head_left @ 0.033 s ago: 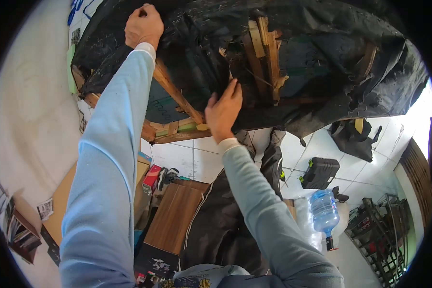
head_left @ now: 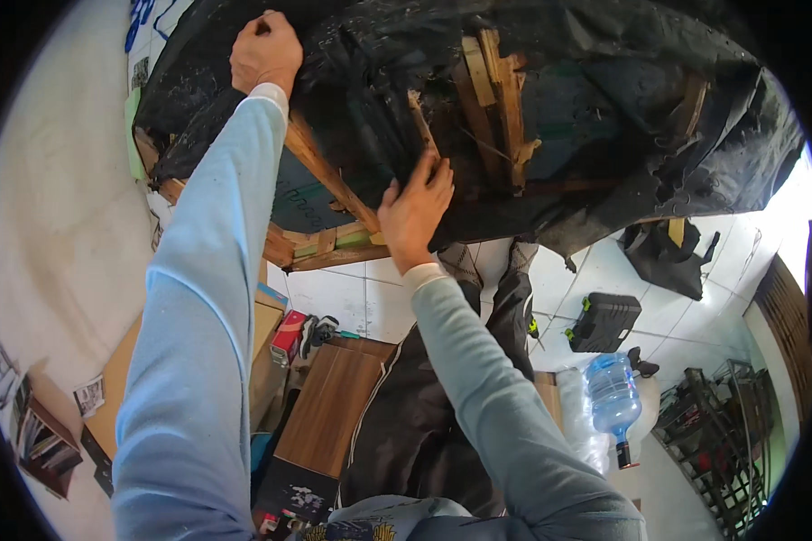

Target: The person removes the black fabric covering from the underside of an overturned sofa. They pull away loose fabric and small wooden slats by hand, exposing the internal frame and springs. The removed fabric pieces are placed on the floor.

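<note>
A large piece of furniture lies across the top with its wooden frame showing through torn black fabric. My left hand is curled into a fist at the fabric near the far left and seems to grip it; its fingertips are partly hidden. My right hand rests against the hanging fabric in the middle, fingers stretched out. Just beyond those fingertips a splintered wooden strip pokes out. A slanted wooden slat runs between my hands, and several broken wood pieces stand to the right.
On the tiled floor at right lie a black bag, a black tool case and a blue water bottle. A metal rack stands at lower right. A wood-grain box and a red box are lower left.
My right hand has shifted slightly left, and the fabric by it has moved, showing more of the splintered strip. My left hand has hardly moved.
</note>
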The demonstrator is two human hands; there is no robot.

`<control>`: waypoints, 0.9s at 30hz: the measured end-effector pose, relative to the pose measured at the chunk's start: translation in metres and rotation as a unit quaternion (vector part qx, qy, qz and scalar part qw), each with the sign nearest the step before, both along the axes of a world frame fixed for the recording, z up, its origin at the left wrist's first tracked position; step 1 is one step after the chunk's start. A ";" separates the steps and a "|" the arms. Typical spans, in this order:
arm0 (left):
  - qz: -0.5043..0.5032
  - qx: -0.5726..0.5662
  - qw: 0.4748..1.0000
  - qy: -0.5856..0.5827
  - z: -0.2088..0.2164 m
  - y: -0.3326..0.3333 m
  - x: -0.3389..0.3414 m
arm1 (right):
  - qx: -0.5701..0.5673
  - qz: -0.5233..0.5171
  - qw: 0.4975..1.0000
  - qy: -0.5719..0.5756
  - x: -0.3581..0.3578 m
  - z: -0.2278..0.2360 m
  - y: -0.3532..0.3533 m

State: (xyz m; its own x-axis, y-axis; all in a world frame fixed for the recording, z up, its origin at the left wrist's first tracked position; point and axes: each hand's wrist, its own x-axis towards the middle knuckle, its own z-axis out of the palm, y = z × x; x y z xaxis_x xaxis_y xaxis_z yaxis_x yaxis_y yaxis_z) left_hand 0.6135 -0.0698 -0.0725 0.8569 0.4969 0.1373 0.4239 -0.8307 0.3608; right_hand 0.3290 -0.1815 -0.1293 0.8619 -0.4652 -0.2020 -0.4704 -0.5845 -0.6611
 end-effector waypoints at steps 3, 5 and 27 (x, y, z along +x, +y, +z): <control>0.011 0.012 1.000 0.017 0.001 0.002 0.001 | -0.008 0.035 0.999 0.033 -0.007 0.022 0.015; 0.011 0.011 1.000 0.021 0.001 0.001 0.005 | 0.046 0.036 0.997 0.048 -0.007 0.030 0.015; 0.002 0.012 1.000 0.023 -0.002 0.004 0.006 | 0.157 -0.012 0.987 0.013 0.068 0.004 -0.049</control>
State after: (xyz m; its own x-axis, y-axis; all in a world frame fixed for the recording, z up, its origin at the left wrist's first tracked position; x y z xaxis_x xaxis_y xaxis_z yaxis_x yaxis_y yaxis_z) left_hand 0.6192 -0.0658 -0.0740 0.8600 0.4982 0.1100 0.4435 -0.8366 0.3216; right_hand 0.3965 -0.2301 -0.1252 0.8439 -0.3961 -0.3618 -0.5009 -0.3404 -0.7957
